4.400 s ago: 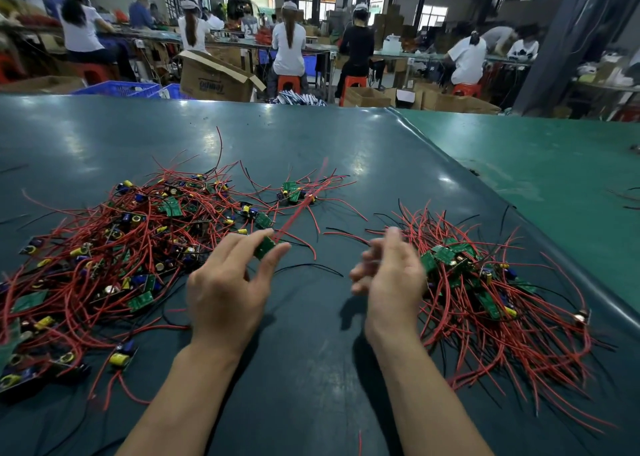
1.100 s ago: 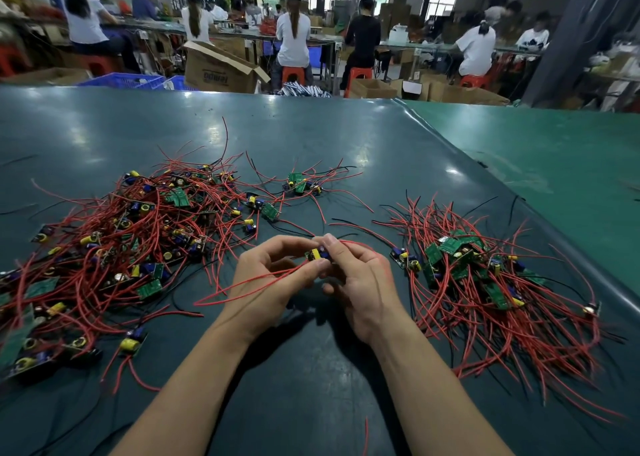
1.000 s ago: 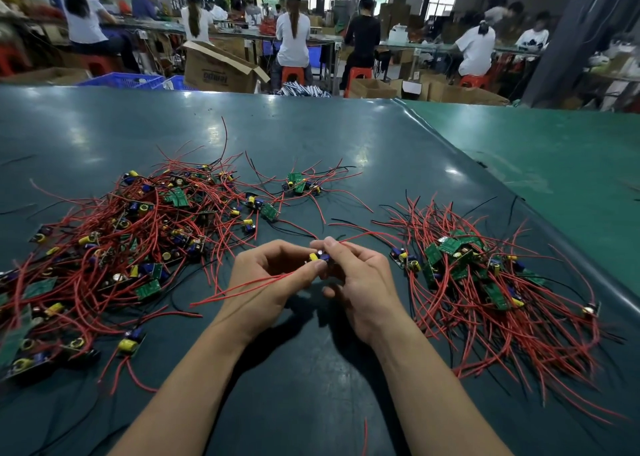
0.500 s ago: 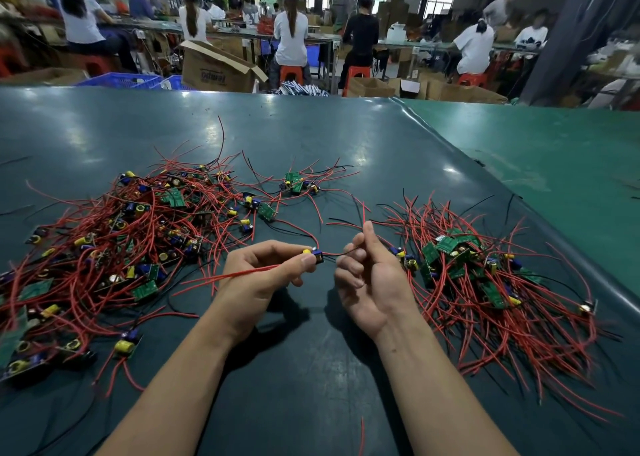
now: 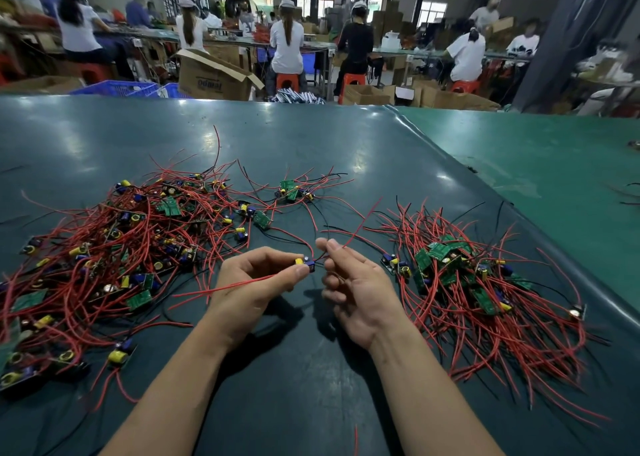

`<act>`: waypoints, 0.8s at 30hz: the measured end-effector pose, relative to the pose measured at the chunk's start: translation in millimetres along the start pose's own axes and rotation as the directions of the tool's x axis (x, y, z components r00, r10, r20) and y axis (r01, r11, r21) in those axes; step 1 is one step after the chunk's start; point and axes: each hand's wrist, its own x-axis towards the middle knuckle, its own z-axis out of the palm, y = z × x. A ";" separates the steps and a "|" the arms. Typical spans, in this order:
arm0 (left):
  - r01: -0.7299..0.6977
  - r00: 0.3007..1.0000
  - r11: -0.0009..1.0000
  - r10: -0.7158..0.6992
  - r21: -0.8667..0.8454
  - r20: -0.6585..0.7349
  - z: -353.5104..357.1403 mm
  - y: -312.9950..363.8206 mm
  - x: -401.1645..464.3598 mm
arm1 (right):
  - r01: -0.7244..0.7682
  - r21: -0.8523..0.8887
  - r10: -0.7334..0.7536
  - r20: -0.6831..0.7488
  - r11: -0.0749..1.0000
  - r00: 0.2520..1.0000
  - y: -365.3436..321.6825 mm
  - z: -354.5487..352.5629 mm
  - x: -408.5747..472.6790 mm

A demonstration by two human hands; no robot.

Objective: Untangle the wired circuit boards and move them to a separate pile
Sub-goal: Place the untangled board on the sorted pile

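Your left hand (image 5: pixel 258 282) pinches a small circuit board (image 5: pixel 306 263) by thumb and forefinger, just above the worktop (image 5: pixel 311 369), between the tangled pile (image 5: pixel 114 247) on your left and the sorted pile (image 5: pixel 464 282) on your right. Your right hand (image 5: pixel 356 289) has its thumb and forefinger closed on one of the board's red wires (image 5: pixel 356 234), the other fingers loosely curled.

The risk is in the pull. Those leads look thin, and a sharp tug could tear one from its solder joint. A red wire trails leftward under your left hand toward the tangled pile; if it is snagged there, lifting could drag other boards along. And setting it down carelessly could knot its leads into the sorted pile's wires.
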 end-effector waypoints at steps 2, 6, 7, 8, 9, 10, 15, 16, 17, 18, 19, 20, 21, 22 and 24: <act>0.009 1.000 1.000 -0.010 -0.030 -0.022 -1.4 0.0 1.6 | -0.024 0.020 0.024 -0.003 1.000 1.000 -0.1 1.3 -1.3; -0.006 0.999 0.999 0.004 -0.050 -0.039 -2.6 -1.6 1.5 | -0.010 -0.088 0.007 -0.035 0.996 0.999 4.2 7.2 -2.4; -0.014 0.999 0.999 0.013 -0.036 -0.038 -2.4 -1.9 1.2 | 0.027 -0.122 -0.031 -0.037 0.992 0.999 6.8 8.7 -2.2; -0.017 0.999 1.000 0.016 -0.026 -0.030 -2.4 -1.9 0.5 | 0.064 -0.161 -0.071 -0.033 0.985 0.997 9.4 9.9 -2.3; -0.013 1.000 1.000 0.013 -0.023 -0.016 -2.1 -1.7 -0.2 | 0.099 -0.205 -0.107 -0.025 0.974 0.994 12.1 11.0 -2.5; -0.004 1.000 1.000 0.004 -0.019 0.002 -1.8 -1.6 -1.0 | 0.128 -0.249 -0.136 -0.015 0.960 0.991 14.1 11.8 -3.0; 0.027 0.998 0.999 -0.029 0.031 0.050 -0.2 -0.7 -3.2 | 0.157 -0.372 -0.200 -0.078 0.915 0.977 13.5 10.4 -1.4; 0.027 0.999 0.999 -0.028 0.029 0.047 -0.2 -0.2 -2.7 | 0.158 -0.374 -0.206 -0.094 0.914 0.974 13.2 10.4 -0.9; 0.026 0.999 0.999 -0.027 0.021 0.037 -0.3 0.3 -2.1 | 0.162 -0.365 -0.213 -0.105 0.917 0.971 13.2 10.9 -0.3; 0.028 0.999 1.000 -0.028 0.007 0.025 -0.6 0.6 -1.3 | 0.170 -0.346 -0.221 -0.113 0.923 0.969 13.2 11.4 0.1; 0.032 0.999 0.999 -0.032 -0.007 0.016 -1.0 0.9 -0.4 | 0.178 -0.320 -0.227 -0.124 0.931 0.966 13.0 11.9 0.8; 0.037 0.999 0.999 -0.036 -0.013 0.012 -1.3 1.0 0.2 | 0.183 -0.292 -0.231 -0.139 0.939 0.963 12.9 12.1 1.4; 0.041 0.999 0.999 -0.041 -0.010 0.013 -1.3 1.0 0.8 | 0.184 -0.268 -0.231 -0.155 0.945 0.960 12.9 12.5 2.1; 0.042 0.999 0.999 -0.042 -0.003 0.017 -1.1 1.1 0.8 | 0.184 -0.248 -0.231 -0.172 0.951 0.958 13.5 12.5 2.6; 0.044 0.999 0.999 -0.044 0.008 0.021 -0.5 1.1 0.8 | 0.189 -0.216 -0.233 -0.204 0.958 0.951 14.4 12.8 4.4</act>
